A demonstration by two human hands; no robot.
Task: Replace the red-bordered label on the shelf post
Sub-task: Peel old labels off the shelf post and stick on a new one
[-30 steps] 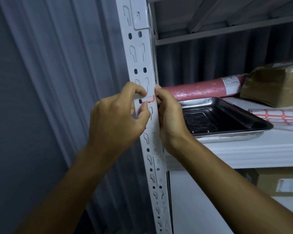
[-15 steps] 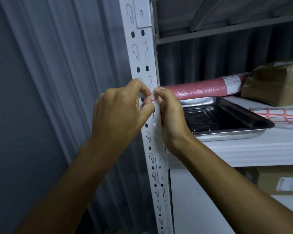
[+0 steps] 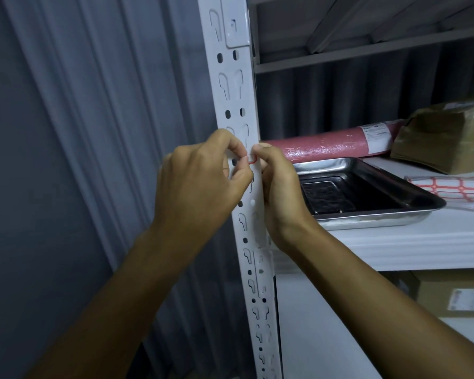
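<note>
Red-bordered label (image 3: pixel 252 159): on white shelf post (image 3: pixel 237 110), pinched at left end by left hand (image 3: pixel 200 184). Right hand (image 3: pixel 278 187): fingers curled behind post, thumb pressing label's right end. Steel tray (image 3: pixel 367 192): on shelf, right.

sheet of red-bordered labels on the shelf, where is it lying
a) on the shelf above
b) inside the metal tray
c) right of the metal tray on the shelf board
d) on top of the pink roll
c: the sheet of red-bordered labels lies flat on the white shelf board, just right of the metal tray and below the brown parcel.
</note>
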